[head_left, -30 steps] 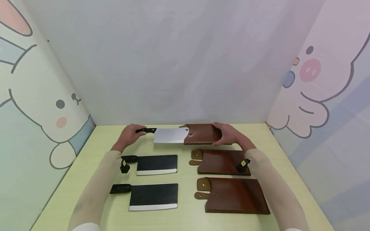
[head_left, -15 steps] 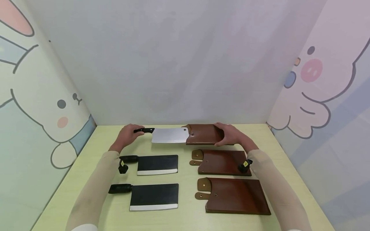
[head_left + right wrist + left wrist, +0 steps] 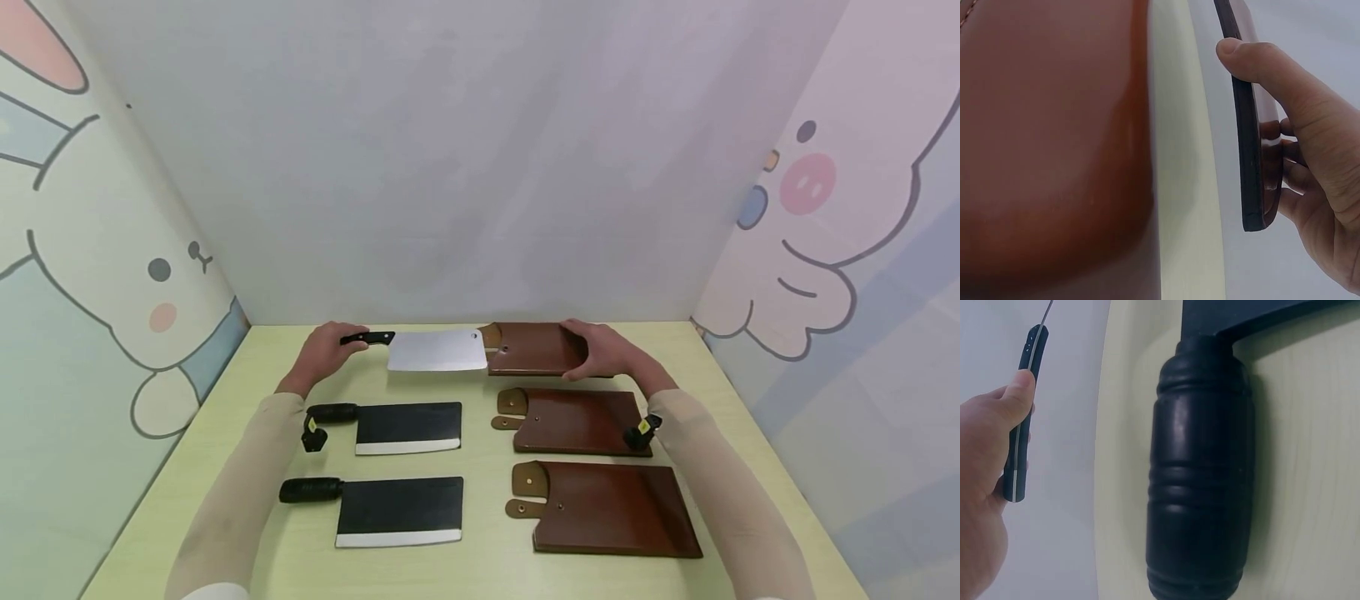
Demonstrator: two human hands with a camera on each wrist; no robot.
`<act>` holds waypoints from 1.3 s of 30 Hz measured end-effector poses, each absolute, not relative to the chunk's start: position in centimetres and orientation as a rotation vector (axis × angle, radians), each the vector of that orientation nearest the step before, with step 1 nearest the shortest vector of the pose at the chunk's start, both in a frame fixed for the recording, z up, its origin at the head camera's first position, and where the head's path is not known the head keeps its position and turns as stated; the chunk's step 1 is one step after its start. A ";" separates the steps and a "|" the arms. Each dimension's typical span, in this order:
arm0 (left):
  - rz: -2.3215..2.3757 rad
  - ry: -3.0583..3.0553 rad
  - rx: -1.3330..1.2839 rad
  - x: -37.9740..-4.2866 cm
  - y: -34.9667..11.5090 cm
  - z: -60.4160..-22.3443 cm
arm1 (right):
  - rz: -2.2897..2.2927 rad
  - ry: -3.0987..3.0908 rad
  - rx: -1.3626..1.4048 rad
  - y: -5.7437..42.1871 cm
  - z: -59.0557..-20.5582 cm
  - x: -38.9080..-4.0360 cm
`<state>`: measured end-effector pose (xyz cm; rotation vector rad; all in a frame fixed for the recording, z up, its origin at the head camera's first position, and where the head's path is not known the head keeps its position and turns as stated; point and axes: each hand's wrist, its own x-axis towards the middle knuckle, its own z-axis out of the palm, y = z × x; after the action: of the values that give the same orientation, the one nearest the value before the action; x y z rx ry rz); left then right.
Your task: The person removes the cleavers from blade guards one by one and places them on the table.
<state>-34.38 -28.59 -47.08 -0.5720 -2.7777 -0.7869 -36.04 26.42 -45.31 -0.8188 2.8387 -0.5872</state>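
Observation:
In the head view, my left hand (image 3: 324, 354) grips the black riveted handle (image 3: 367, 338) of a cleaver with a silver blade (image 3: 437, 350). The left wrist view shows the thumb (image 3: 1021, 387) pressed along that handle. My right hand (image 3: 602, 350) holds the closed end of a brown leather knife sheath (image 3: 534, 348), thumb on its near edge (image 3: 1244, 125) and fingers behind. The sheath's tan flap (image 3: 491, 336) faces the blade. The blade's far end lies right at the sheath's mouth; whether they touch is unclear. Both things seem raised off the table.
Two dark-bladed cleavers, an upper one (image 3: 408, 423) and a lower one (image 3: 401, 508), lie on the pale table (image 3: 480, 575), handles left. Two more brown sheaths, one (image 3: 581, 421) above the other (image 3: 615, 508), lie on the right, flaps left. Walls enclose the back and sides.
My left hand has drawn the cleaver leftward and my right hand has shifted the sheath slightly right. The blade end, earlier overlapping the sheath's mouth, has come away, showing more of the tan flap.

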 end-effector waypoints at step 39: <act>-0.727 -2.842 -0.569 -33.1 -32.0 -48.1 | -0.555 2.821 -0.752 29.4 -46.8 -36.6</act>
<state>-33.11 -32.02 -48.06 -0.5689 -2.8423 -0.7270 -36.59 29.41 -46.79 -0.7515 2.8211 -0.5554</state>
